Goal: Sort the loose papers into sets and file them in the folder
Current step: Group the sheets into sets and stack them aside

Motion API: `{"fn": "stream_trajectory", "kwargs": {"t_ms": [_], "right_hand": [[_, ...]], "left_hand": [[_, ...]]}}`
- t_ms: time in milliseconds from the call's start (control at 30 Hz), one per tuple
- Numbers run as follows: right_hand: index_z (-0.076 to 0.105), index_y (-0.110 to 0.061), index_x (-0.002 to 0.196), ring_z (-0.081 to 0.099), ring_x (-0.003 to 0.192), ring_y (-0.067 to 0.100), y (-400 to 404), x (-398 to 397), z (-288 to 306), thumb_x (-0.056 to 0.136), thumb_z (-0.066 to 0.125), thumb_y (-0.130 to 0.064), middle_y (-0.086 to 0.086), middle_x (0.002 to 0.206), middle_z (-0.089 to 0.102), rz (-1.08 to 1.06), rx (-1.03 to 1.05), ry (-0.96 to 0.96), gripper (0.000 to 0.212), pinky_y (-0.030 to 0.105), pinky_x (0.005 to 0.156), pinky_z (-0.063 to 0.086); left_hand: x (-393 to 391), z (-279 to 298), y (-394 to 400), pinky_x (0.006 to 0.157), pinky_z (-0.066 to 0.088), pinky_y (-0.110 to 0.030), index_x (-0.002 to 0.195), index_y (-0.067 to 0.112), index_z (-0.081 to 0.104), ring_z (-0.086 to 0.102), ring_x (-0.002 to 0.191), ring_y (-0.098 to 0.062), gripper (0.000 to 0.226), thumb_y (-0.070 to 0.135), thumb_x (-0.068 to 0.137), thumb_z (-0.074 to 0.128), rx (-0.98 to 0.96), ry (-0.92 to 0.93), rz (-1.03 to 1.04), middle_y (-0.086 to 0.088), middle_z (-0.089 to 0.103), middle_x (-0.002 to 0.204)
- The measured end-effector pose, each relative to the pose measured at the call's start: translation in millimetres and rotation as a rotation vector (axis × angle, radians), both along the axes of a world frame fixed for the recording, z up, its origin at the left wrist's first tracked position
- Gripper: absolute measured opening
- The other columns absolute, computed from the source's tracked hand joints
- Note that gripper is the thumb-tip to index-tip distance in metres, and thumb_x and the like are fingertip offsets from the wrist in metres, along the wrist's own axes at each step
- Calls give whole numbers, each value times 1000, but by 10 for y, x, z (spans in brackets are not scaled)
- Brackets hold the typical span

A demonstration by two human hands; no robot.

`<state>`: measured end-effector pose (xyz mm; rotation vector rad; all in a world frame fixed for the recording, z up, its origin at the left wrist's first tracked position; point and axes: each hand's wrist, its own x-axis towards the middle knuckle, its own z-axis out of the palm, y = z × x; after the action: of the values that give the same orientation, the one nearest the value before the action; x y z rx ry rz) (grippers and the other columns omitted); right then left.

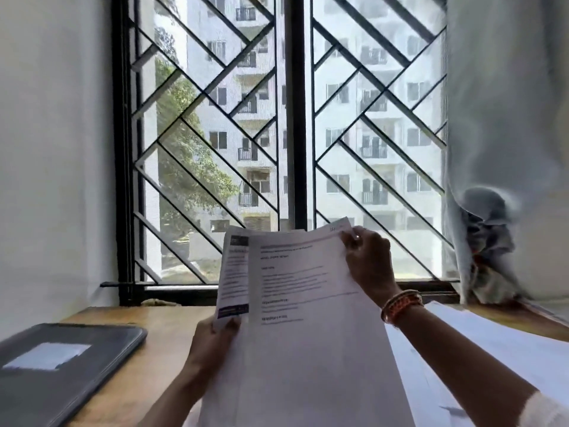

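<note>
I hold a stack of printed white papers [301,318] upright in front of me over the wooden table [154,349]. My left hand [215,337] grips the stack's left edge, thumb on a sheet with a dark header and footer [234,278]. My right hand [368,257] pinches the top right corner of the front sheet, lifting it. A dark grey folder [61,365] with a white label lies shut at the table's left. More white sheets [492,349] lie flat on the table under my right forearm.
A barred window [286,134] fills the wall behind the table. A pale curtain [505,149] hangs at the right, bunched near the sill. The white wall stands at the left.
</note>
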<state>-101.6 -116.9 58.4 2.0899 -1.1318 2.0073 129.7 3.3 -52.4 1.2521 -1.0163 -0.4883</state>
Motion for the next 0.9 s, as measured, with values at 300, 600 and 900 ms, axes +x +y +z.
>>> {"fn": "stream_trajectory", "kwargs": {"t_ms": [300, 600, 900], "right_hand": [[53, -5, 63, 39, 56, 28, 71, 91, -370, 92, 58, -17, 14, 57, 56, 76, 126, -17, 32, 31, 56, 22], [64, 2, 112, 63, 96, 35, 9, 67, -434, 62, 80, -24, 25, 113, 66, 895, 970, -49, 58, 55, 99, 45], [70, -5, 86, 66, 58, 16, 127, 92, -450, 80, 70, 0, 3, 67, 70, 756, 801, -70, 8, 25, 56, 55]], "left_hand": [[-163, 51, 12, 71, 57, -54, 83, 5, 71, 69, 78, -38, 50, 53, 84, 59, -78, -36, 17, -14, 73, 82], [-102, -19, -73, 79, 54, -54, 75, 17, 66, 67, 85, -33, 18, 32, 83, 68, -188, 92, 301, -11, 70, 83], [-227, 53, -17, 80, 54, -53, 75, 23, 63, 65, 81, -28, 16, 37, 83, 64, -335, 43, 312, 0, 67, 78]]}}
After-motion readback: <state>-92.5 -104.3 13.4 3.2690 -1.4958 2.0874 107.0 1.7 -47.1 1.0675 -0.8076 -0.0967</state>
